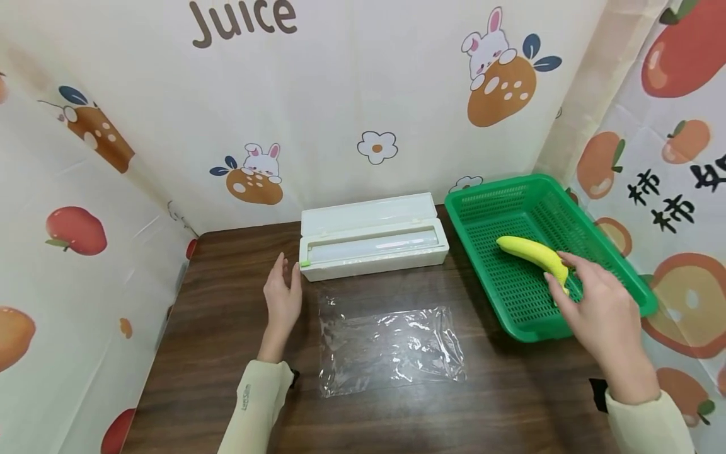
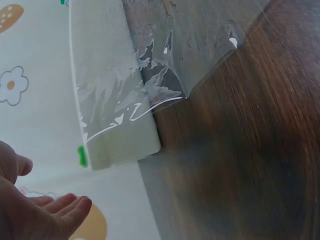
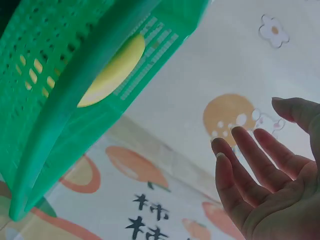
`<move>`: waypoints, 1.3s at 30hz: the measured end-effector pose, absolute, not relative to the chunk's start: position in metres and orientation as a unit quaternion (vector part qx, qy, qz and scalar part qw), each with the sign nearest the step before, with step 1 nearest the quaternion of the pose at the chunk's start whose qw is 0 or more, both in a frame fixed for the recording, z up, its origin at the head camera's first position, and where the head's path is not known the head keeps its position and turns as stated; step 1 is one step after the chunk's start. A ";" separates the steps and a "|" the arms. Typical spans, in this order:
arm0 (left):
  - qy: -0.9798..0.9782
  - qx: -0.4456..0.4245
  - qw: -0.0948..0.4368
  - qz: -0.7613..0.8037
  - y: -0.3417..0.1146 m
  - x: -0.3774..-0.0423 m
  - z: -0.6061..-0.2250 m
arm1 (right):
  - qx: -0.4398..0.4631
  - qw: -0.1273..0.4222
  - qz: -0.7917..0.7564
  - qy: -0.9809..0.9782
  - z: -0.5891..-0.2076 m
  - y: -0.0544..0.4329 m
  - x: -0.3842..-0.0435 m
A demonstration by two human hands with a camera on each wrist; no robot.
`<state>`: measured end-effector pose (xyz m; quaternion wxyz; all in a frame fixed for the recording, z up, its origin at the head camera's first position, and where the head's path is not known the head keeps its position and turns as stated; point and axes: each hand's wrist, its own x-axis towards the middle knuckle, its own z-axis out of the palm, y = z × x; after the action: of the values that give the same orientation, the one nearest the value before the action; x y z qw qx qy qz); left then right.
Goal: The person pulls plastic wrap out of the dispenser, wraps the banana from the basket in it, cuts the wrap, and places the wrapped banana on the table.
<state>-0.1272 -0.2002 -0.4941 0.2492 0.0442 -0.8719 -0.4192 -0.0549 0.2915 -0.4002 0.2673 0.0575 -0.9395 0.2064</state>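
Observation:
My right hand hangs over the green basket, thumb and fingers apart above the near end of a yellow banana. In the right wrist view that hand is spread with nothing in it, and the banana shows past the basket's rim. Near the left end of a white cling film dispenser, my left hand is held with thumb and fingers parted, holding nothing. A clear sheet of cling film lies flat and wrinkled in front of the dispenser.
The dispenser's lid is raised toward the back curtain, showing the roll inside. A small green slider sits at its left end. All this stands on a dark wooden table, with a fruit-print curtain close beside the basket.

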 end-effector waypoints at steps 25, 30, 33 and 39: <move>-0.850 0.118 0.188 -0.477 -0.195 -0.148 -0.522 | -0.021 0.122 0.210 -0.970 -0.427 0.342 -0.106; -0.847 0.121 0.181 -0.484 -0.189 -0.151 -0.521 | -0.023 0.088 0.206 -0.974 -0.435 0.353 -0.111; -0.850 0.118 0.184 -0.479 -0.186 -0.153 -0.521 | -0.024 0.077 0.202 -0.976 -0.439 0.358 -0.114; -0.864 0.104 0.206 -0.449 -0.181 -0.155 -0.521 | -0.023 0.059 0.198 -0.978 -0.446 0.363 -0.121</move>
<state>-0.1551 -0.1812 -0.5212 0.2058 0.1037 -0.8635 -0.4486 -0.1211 0.3628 -0.4459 0.0592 -0.0226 -0.9782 0.1978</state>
